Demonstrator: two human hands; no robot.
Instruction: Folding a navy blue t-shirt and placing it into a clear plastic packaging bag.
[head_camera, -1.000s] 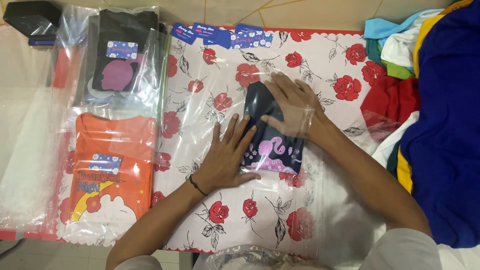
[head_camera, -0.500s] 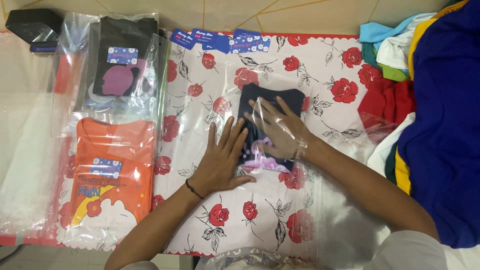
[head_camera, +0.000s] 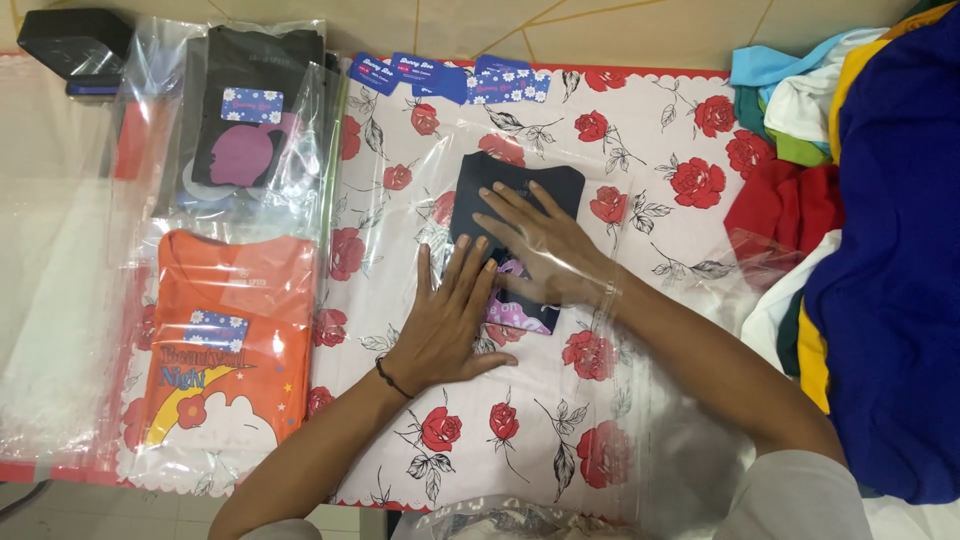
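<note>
A folded dark navy garment (head_camera: 520, 185) with a pink print lies inside a clear plastic bag (head_camera: 600, 400) on the rose-patterned tablecloth (head_camera: 660, 130). My right hand (head_camera: 540, 245) is inside the bag, flat on the garment with fingers spread. My left hand (head_camera: 450, 320) presses flat on top of the bag at the garment's near left corner; a thin dark band circles its wrist.
A bagged orange shirt (head_camera: 225, 330) and a bagged black shirt (head_camera: 250, 120) lie at the left. Blue card tags (head_camera: 450, 78) sit at the far edge. A heap of coloured clothes (head_camera: 870, 200) fills the right side. A black device (head_camera: 75, 45) stands at the far left corner.
The garment has slid deeper into the bag, away from me. My right hand has moved along with it; my left hand has stayed pressing on the bag.
</note>
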